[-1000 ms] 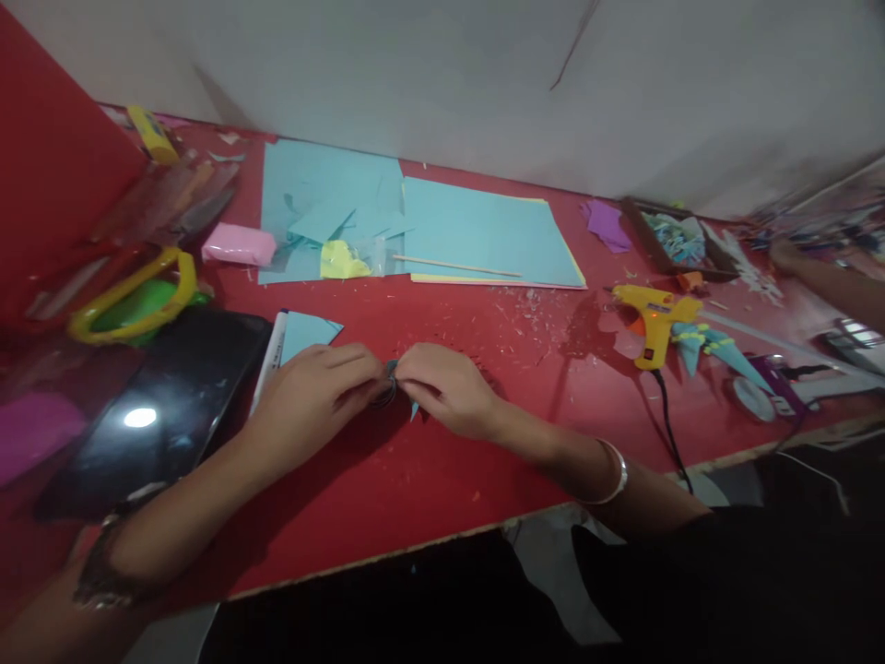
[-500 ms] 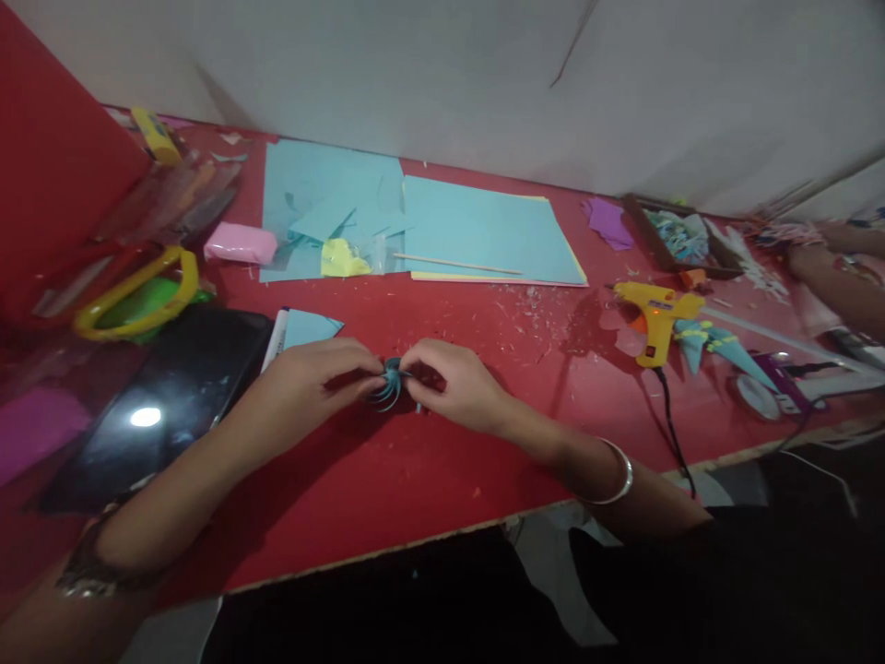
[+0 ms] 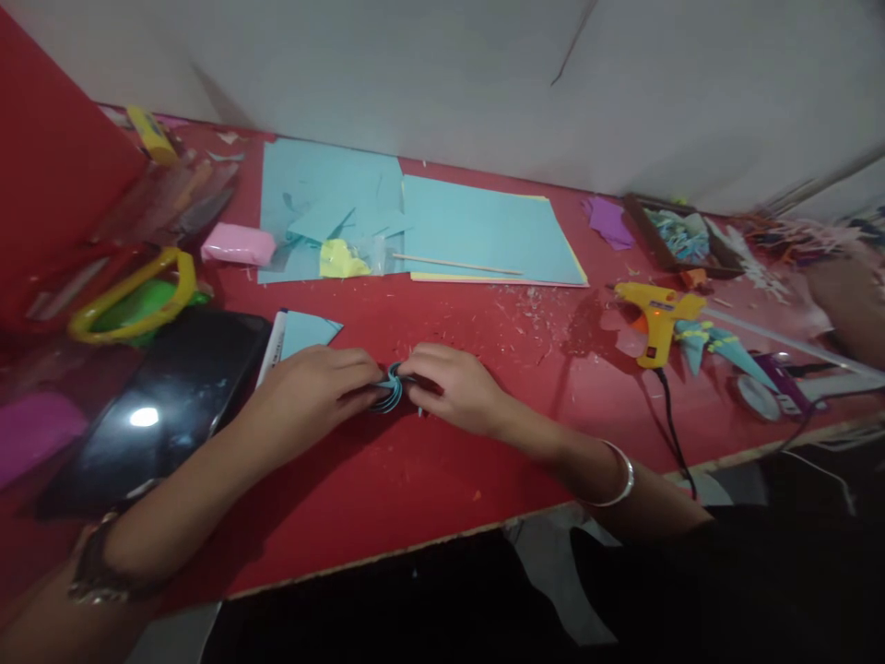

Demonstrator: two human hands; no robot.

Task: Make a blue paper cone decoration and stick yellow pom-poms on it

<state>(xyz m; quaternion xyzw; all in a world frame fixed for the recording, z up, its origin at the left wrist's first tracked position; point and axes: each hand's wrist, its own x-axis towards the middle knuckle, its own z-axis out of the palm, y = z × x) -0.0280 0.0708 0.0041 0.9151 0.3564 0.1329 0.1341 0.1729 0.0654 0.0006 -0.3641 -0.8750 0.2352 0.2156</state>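
Between my two hands is a small light-blue piece of curled paper strips [image 3: 391, 395], its loops bowed toward me. My left hand [image 3: 318, 385] pinches its left side between thumb and fingers. On the other side my right hand [image 3: 453, 387] is closed on the piece's right edge, and the fingertips partly cover it. Just behind my left hand lie a folded light-blue paper triangle [image 3: 304, 330] and a white marker [image 3: 273, 346].
A yellow glue gun [image 3: 656, 318] with a black cord stands at right beside light-blue paper cones [image 3: 723, 346]. Light-blue sheets [image 3: 490, 226] and a thin stick [image 3: 456, 265] lie behind. At left are a black glossy tray [image 3: 166, 406] and yellow-handled scissors-like item [image 3: 131, 295]. Another person's arm [image 3: 854, 300] shows far right.
The curled paper strips have turned slightly and now bunch into tighter loops between my fingers. Both hands have shifted a little. The other person's arm at far right has moved rightward.
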